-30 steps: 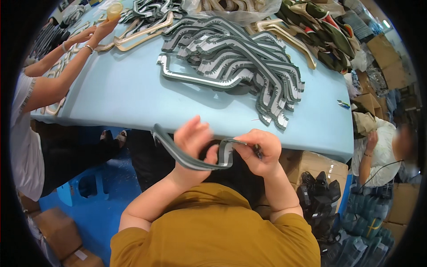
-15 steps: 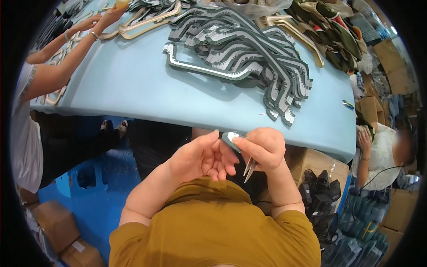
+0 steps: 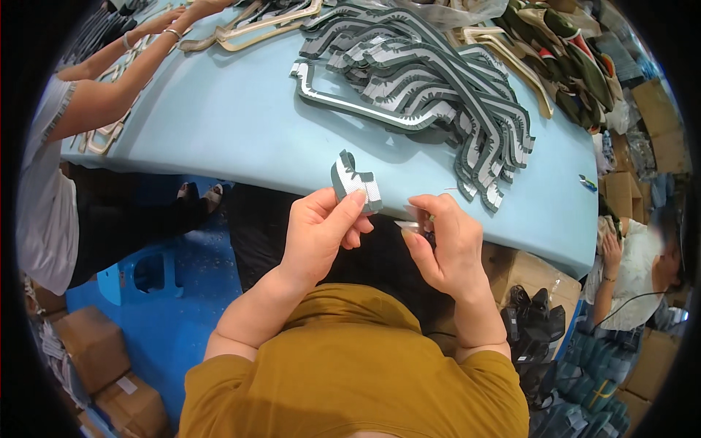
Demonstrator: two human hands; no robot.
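My left hand (image 3: 318, 226) is closed on a small curved trim piece (image 3: 350, 175), dark green-grey with a white face and notched edges. Its thumb presses on the white face, and the piece stands up from the fingers at the table's near edge. Slightly to the right, my right hand (image 3: 454, 241) is closed around small metal snips (image 3: 409, 225); their silver blades point left toward the trim piece without touching it, and the handles are mostly hidden in the palm. Beyond both hands lies a heap of similar, longer bent trim pieces (image 3: 394, 113).
A light blue cloth covers the table (image 3: 219, 124). Beige frames (image 3: 266, 33) lie at the far left, near a co-worker's arms (image 3: 117, 91). Olive fabric pieces (image 3: 558, 58) are piled at the far right. A cardboard box (image 3: 551, 281) with black parts stands at right; another person sits beyond.
My left hand has turned and raised the trim piece, now gripped by it alone. The right hand has let go of the piece and moved away right, its snips swinging from downward to leftward.
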